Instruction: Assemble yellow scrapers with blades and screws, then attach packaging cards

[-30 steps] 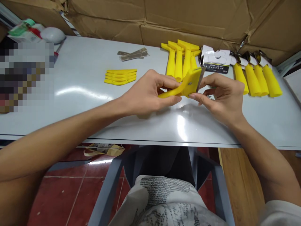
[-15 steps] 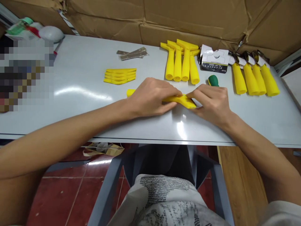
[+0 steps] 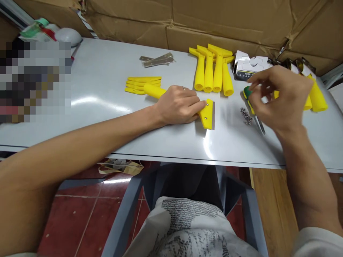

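Observation:
My left hand (image 3: 180, 105) is closed around the handle of a yellow scraper (image 3: 207, 116), its head pointing right. Two small screws sit in the head, and a thin metal blade (image 3: 213, 116) sticks out along its edge. My right hand (image 3: 286, 94) is over a screwdriver (image 3: 252, 107) with a green and yellow handle, its fingers curled but apart. Whether the fingertips touch the handle I cannot tell. Beside the screwdriver lies a small heap of loose screws (image 3: 245, 116).
Several yellow scraper bodies (image 3: 210, 71) lean together at the back. Left of them are flat metal strips (image 3: 159, 60) and stacked yellow plates (image 3: 134, 85). A white-and-black box (image 3: 248, 66) and more yellow handles (image 3: 317, 92) stand at the right. Cardboard (image 3: 214, 21) lines the back.
My right hand has let go of the scraper and moved right to above the screwdriver. The scraper has turned in my left hand, so its head with the screws and blade now shows.

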A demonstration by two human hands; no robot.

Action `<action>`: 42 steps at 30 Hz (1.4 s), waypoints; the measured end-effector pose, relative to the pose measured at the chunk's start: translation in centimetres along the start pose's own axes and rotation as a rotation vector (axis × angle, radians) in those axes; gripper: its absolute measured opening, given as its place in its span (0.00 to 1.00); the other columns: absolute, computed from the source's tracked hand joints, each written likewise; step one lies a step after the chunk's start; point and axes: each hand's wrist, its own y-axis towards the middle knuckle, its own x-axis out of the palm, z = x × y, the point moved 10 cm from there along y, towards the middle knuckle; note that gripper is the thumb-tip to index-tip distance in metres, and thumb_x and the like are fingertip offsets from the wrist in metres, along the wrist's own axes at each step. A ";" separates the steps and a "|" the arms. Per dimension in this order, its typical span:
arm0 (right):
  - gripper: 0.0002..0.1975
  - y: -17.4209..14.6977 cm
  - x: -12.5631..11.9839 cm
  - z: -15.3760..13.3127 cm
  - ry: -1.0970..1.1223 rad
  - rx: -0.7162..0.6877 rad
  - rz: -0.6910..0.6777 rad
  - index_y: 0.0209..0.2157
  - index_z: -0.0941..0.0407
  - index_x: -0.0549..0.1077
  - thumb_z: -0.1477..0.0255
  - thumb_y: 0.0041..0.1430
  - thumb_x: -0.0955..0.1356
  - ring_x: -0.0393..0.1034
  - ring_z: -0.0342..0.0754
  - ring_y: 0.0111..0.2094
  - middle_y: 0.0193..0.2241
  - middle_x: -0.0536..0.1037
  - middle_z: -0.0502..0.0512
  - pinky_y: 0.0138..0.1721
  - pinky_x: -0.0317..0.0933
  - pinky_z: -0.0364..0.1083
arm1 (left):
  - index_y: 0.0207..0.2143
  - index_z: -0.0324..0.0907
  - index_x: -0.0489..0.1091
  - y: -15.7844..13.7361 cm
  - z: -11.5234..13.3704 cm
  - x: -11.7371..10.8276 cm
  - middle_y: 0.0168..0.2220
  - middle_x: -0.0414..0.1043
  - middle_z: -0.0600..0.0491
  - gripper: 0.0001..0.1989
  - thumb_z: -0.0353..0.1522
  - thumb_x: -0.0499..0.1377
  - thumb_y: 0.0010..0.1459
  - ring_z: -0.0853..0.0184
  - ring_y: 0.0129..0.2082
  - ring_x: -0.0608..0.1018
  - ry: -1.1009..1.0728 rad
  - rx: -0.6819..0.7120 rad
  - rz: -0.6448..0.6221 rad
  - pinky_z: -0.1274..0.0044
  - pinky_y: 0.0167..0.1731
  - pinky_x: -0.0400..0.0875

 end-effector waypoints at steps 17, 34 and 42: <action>0.15 -0.1 -1.5 3.1 0.404 0.319 0.298 0.59 0.41 0.68 0.59 0.75 0.69 0.72 0.38 0.30 0.63 0.70 0.50 0.27 0.73 0.45 | 0.34 0.45 0.74 -0.2 1.1 0.2 0.27 0.79 0.56 0.14 0.34 0.57 0.77 0.67 0.27 0.77 -0.070 0.169 -0.020 0.72 0.23 0.67; 0.21 -0.7 1.5 1.1 0.575 0.159 0.342 0.63 0.38 0.67 0.55 0.74 0.71 0.67 0.39 0.30 0.61 0.62 0.51 0.27 0.77 0.46 | 0.40 0.41 0.77 0.4 1.2 0.1 0.26 0.71 0.54 0.17 0.27 0.50 0.79 0.67 0.26 0.74 -0.184 0.153 -0.157 0.71 0.25 0.64; 0.21 -0.5 1.5 0.1 0.535 0.128 0.308 0.66 0.40 0.63 0.60 0.77 0.69 0.67 0.35 0.33 0.66 0.62 0.50 0.30 0.77 0.42 | 0.38 0.41 0.78 0.5 2.3 0.5 0.25 0.69 0.55 0.20 0.25 0.47 0.79 0.68 0.25 0.74 -0.009 0.262 -0.218 0.73 0.23 0.64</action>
